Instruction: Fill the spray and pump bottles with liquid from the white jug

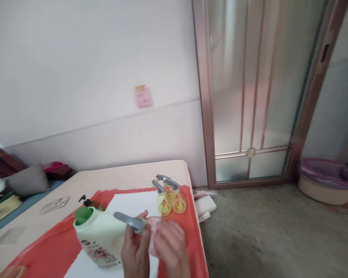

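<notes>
While left hand (135, 249) grips grey handle (126, 219) — right hand (171, 241) blurred, grip unclear — a nudge could topple the jug (104, 231) beside.

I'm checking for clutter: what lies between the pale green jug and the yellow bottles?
In the head view, a white sheet lies between them; the left hand holds a grey handle in front of it.

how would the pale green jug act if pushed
The pale green jug might tip if pushed high up, being tall. It looks like smooth plastic, so could feel slippery. Its weight is uncertain: the contents don't show.
</notes>
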